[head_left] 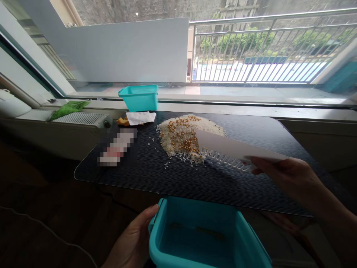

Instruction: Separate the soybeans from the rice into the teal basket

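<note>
Grasping a white slotted plate by its right end in the clenched fingers of the right hand, over the right part of a dark table. Reaching leftward with it to the near right side of a spread heap of white grains, with the slots along the lower edge and the left end hiding part of the grains. Cannot tell whether touching the heap there or just above it. Can see many small yellow kernels mixed in, mostly over the left and middle, and a few stray grains scattered on the bare tabletop nearby. Gripping a teal bin at its left rim with the left hand, with the thumb along the outside; holding it open side up, just in front of the near edge of the table. Can make out dim yellowish traces on its floor, too dark to identify. Farther back, near the window, can see a second teal bin, with a white paper just in front, lying partly over an orange-yellow item.
</note>
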A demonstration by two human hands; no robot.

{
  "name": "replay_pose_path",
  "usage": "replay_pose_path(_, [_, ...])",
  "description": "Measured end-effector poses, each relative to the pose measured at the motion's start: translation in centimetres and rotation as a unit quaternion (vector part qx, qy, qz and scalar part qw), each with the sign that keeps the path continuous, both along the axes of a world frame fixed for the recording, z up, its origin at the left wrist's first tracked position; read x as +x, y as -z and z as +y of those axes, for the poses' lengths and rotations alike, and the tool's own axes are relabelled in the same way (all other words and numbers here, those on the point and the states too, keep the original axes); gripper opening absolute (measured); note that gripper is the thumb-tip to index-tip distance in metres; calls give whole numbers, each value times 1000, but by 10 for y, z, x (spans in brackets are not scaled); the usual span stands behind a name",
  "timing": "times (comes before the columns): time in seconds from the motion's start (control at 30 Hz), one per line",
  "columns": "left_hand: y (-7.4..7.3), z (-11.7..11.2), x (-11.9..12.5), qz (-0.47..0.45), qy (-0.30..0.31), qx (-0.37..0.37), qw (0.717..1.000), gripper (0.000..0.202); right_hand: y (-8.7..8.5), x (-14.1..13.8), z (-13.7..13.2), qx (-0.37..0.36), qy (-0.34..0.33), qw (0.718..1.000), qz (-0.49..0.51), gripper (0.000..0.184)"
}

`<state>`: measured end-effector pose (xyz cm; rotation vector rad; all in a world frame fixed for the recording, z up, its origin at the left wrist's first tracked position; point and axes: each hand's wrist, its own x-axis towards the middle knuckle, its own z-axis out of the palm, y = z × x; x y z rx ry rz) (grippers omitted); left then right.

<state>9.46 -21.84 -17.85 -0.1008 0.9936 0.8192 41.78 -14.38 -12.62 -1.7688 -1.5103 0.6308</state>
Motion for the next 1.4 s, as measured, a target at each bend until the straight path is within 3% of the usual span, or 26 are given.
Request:
replay_pose_path(1.1, [0,1,0,-4,-4,-4,1000,19,-20,-29,10,-41,-14,998,39,33])
replay_pose_path(1.4, [-4,-2,1,-6,-2,-2,1000,16,-9,-25,18,-22,-13,999,35,38])
